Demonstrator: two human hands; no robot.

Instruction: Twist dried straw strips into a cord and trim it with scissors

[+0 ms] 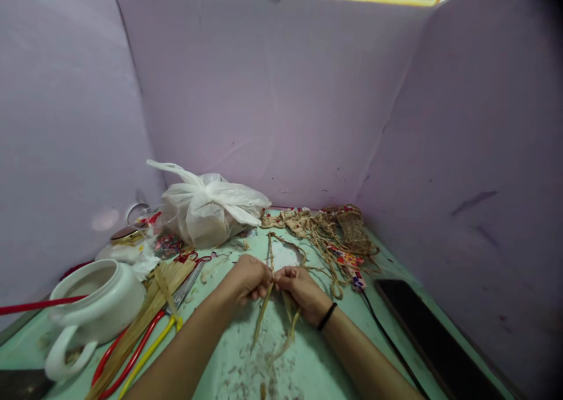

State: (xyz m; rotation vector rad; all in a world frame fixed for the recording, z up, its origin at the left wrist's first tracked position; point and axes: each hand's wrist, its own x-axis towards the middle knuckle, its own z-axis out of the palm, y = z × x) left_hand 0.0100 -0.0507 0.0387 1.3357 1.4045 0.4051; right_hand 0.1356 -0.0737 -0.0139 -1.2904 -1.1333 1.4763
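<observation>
My left hand [252, 277] and my right hand [301, 290] meet over the middle of the green table. Both are closed in a pinch on a braided cord [271, 248] of tan plant fibre. From my fingers the cord runs away from me, loops at the top and comes back on the right. Loose flat fibre strands [262, 318] hang down toward me below my fingertips. The exact crossing of the strands is hidden between my fingers. A black band circles my right wrist.
Scissors [139, 353] with red and yellow handles lie left among dry fibre strips [152, 306], beside a white teapot [99, 297]. Behind them sits a tied plastic bag [211, 209]. Woven cord pieces [323, 227] lie at the back; a dark phone-like slab [433, 341] lies right. Purple walls enclose the table.
</observation>
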